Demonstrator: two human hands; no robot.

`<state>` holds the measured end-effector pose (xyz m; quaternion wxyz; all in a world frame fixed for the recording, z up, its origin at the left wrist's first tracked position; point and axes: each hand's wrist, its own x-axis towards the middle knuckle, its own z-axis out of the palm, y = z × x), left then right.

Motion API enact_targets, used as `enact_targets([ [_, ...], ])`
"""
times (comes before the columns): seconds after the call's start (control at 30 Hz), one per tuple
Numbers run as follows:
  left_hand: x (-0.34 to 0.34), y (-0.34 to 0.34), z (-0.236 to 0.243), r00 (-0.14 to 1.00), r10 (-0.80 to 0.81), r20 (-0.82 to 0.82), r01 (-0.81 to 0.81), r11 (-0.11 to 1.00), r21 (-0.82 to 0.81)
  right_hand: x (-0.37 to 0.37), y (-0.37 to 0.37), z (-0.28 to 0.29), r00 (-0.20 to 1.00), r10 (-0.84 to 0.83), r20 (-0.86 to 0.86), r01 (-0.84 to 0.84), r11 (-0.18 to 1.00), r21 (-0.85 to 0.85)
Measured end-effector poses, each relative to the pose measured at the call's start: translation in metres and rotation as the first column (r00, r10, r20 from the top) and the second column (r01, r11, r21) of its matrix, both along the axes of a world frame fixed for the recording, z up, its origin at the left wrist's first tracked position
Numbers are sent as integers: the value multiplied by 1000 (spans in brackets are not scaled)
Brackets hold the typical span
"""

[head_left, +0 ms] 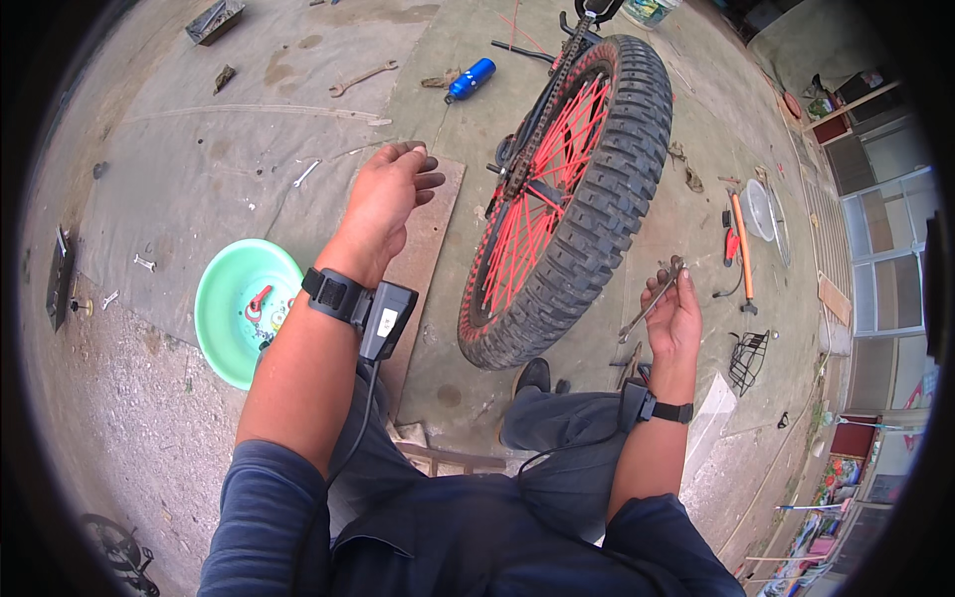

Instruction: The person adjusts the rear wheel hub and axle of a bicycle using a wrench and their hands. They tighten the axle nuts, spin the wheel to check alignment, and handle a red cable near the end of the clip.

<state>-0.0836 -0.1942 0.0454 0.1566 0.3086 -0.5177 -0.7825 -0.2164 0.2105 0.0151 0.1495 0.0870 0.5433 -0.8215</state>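
Green basin [221, 316] holds a red object [259, 299]; right hand [675, 316] grips a wrench [649, 304].

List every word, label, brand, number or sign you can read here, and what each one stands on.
None can be read.
Wrist box: white label, marks too small to read.
Blue bottle: pale marks, too small to read.
Bucket at the top edge: any print is too blurred to read.
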Motion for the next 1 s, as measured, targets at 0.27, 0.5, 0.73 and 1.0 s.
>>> enact_targets([
  [0.27,1,0,0,1000,-3,-1,3,1000,-8,-1,1,-2,1000,15,-13,-15,1000,-13],
  [0.5,1,-1,-1,1000,4,-5,-4,1000,-3,-1,2,-4,999,30,-18,-30,999,-30],
  [0.73,1,-1,-1,1000,18,-14,-17,1000,11,-3,5,-7,999,52,-10,-52,998,-41],
  [1.0,1,0,2,1000,25,8,-25,1000,6,3,-3,4,999,20,-28,-19,999,44],
])
